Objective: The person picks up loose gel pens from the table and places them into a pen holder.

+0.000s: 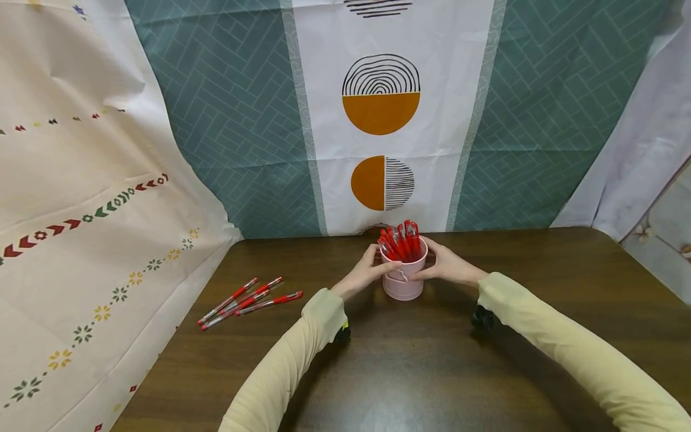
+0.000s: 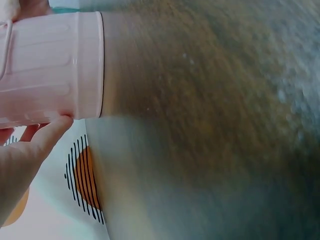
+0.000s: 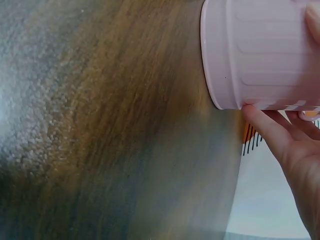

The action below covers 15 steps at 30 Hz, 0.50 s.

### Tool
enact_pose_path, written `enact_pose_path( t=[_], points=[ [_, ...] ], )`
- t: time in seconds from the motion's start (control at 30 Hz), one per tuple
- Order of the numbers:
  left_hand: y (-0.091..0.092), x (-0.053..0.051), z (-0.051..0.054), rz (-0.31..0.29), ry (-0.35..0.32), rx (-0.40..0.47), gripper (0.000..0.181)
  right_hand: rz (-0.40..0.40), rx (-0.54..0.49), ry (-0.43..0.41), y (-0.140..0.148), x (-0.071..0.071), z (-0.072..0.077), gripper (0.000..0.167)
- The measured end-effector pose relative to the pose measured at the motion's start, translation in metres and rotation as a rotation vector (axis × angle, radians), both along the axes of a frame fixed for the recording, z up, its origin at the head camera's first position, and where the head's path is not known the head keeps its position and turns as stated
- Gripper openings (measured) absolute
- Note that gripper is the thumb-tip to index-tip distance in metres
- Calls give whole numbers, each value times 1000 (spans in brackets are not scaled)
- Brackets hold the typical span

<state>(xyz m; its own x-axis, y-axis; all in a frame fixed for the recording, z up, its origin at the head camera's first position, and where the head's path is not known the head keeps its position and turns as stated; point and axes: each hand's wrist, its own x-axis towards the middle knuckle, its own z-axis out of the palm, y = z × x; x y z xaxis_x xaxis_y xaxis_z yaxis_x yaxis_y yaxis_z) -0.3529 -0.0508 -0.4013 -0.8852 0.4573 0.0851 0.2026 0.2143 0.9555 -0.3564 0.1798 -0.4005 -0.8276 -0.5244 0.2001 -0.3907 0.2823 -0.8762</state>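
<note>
A pink ribbed bucket stands upright near the table's far edge, filled with several red-capped pens. My left hand holds its left side, the thumb across the front and the other fingers behind. On the opposite side, my right hand grips it the same way. Up close in the left wrist view, the bucket shows its thin handle, with left-hand fingers touching the wall. The right wrist view has the bucket's base rim and my right hand against its side.
Several loose red pens lie in a crossed group on the left of the brown wooden table. Behind the table hangs a green and white patterned cloth; a cream cloth drapes along the left side.
</note>
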Motion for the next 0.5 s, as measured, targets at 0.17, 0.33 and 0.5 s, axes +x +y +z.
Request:
enact_pose_path(
  t=[0.17, 0.33, 0.5],
  points=[
    [1, 2, 0, 16, -5, 4, 53, -4, 2, 9, 1, -1, 1, 86],
    [2, 4, 1, 28, -3, -18, 61, -7, 6, 4, 1, -1, 1, 85],
    [-5, 11, 18, 33, 35, -50, 67, -13, 19, 7, 1, -2, 1, 86]
  ],
)
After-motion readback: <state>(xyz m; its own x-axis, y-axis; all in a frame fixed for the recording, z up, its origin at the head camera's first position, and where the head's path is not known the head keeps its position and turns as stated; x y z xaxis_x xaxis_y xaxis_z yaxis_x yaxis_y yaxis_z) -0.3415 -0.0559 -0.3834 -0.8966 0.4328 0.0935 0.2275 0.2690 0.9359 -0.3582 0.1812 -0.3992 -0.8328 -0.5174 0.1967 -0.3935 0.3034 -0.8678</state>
